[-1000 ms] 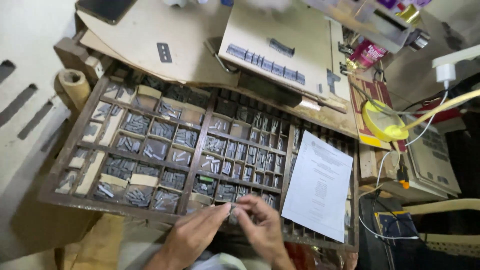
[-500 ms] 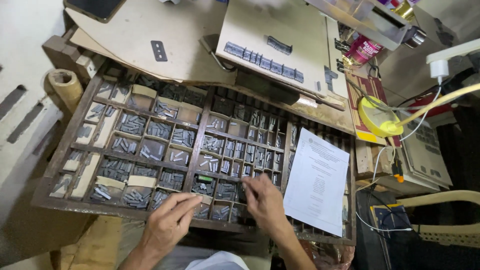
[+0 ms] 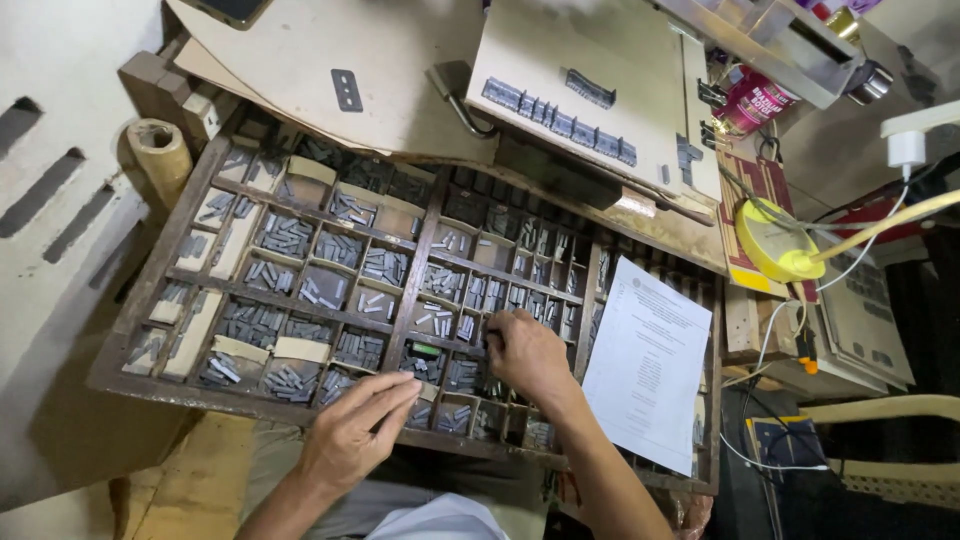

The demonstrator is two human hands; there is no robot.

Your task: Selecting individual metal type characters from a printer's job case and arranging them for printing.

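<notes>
While the right hand [image 3: 525, 352] dips curled fingertips into a mid compartment of the dark wooden, partitioned type case [image 3: 150, 305], pinching among small grey metal sorts [image 3: 440, 325], grasp hidden; left hand [image 3: 355, 430] rests loosely open at front rail. Picking prob. ongoing; compartments w/ plenty left.

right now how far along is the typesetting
Done: two rows of metal type already stand on the tilted board. In hand: the right hand digs its fingertips into a middle compartment of the wooden type case; the left hand hovers at the front edge, what it holds hidden. Left: the printed sheet lies beside them, and most of the board is bare.
</notes>
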